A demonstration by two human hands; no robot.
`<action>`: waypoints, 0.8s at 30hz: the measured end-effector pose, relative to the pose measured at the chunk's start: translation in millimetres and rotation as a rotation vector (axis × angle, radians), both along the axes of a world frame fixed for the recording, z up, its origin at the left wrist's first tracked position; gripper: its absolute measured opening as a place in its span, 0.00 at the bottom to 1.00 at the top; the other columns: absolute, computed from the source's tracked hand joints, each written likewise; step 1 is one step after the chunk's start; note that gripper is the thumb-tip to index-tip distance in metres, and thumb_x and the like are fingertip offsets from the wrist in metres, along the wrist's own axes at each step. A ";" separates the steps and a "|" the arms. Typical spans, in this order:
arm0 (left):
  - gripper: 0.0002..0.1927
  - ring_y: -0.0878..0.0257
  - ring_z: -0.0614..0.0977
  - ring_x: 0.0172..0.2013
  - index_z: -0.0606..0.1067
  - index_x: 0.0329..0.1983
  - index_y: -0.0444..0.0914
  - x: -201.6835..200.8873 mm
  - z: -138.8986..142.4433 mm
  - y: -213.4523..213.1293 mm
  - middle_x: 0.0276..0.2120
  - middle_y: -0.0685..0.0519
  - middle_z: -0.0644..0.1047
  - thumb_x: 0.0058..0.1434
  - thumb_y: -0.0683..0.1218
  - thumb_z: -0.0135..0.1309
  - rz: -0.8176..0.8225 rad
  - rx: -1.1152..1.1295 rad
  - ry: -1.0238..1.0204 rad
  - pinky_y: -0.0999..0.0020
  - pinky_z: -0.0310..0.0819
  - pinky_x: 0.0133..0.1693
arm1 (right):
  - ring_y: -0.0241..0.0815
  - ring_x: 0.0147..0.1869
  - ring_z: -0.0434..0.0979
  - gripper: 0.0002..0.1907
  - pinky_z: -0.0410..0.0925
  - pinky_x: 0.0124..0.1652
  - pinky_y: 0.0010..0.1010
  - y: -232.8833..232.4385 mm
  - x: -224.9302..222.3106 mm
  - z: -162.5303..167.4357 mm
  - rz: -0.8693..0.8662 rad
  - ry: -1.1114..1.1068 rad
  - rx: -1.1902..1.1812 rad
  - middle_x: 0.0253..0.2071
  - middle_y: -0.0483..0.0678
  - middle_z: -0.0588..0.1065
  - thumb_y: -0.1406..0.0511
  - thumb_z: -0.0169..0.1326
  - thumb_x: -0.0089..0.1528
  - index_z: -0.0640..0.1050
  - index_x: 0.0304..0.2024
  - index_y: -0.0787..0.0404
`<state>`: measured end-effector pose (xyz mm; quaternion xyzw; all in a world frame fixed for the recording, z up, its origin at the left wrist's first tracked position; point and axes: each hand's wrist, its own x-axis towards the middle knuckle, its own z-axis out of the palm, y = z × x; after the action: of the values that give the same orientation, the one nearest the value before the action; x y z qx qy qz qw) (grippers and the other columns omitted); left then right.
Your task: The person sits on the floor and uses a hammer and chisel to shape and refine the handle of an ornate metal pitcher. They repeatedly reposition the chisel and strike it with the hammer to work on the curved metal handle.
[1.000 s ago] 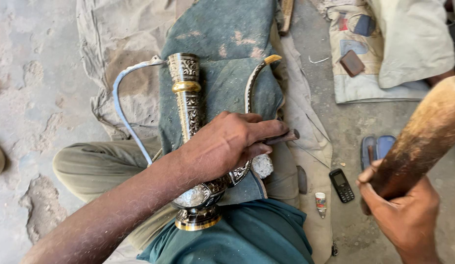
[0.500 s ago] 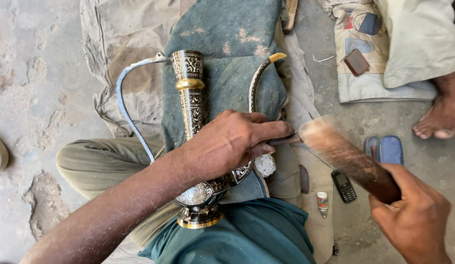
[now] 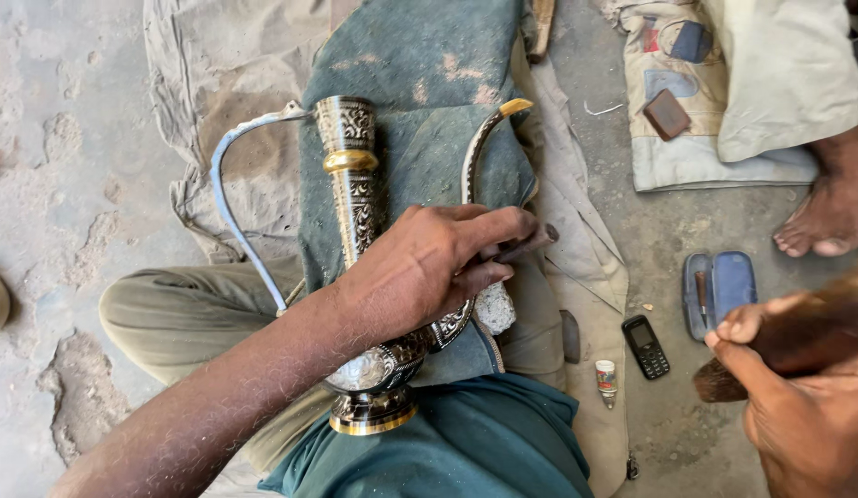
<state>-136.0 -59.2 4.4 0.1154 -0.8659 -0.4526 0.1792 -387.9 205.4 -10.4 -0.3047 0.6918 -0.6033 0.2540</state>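
An engraved black-and-silver metal ewer (image 3: 352, 175) with brass bands lies along my lap on a dark green cloth (image 3: 429, 65). Its thin curved handle (image 3: 228, 207) arcs to the left and its curved spout (image 3: 478, 152) to the right. My left hand (image 3: 429, 267) rests on the ewer's body, pinching a small dark chisel (image 3: 528, 243) by the spout's base. My right hand (image 3: 802, 420), at the lower right, grips a brown wooden mallet (image 3: 802, 334), held well away from the chisel.
On the ground to the right lie a black mobile phone (image 3: 646, 347), a small bottle (image 3: 607, 379) and an open blue case (image 3: 720, 285). Another person's bare foot (image 3: 823, 219) rests at a cloth's edge. A whitish lump (image 3: 494, 308) sits under my left hand.
The mallet swung from high on the right down toward the chisel, then drew back to the lower right. My left hand and the ewer stayed put.
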 end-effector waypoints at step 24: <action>0.18 0.51 0.86 0.38 0.70 0.56 0.40 -5.4 1.4 5.2 0.37 0.47 0.82 0.65 0.44 0.60 -0.021 0.070 -0.103 0.56 0.80 0.38 | 0.38 0.46 0.80 0.15 0.77 0.52 0.35 -3.5 -14.0 -7.9 0.107 0.111 0.152 0.39 0.51 0.76 0.82 0.56 0.58 0.74 0.45 0.68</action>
<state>-141.3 -54.0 5.8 0.1357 -0.8588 -0.4780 0.1252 -401.9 202.0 -18.3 -0.3541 0.7314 -0.5167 0.2697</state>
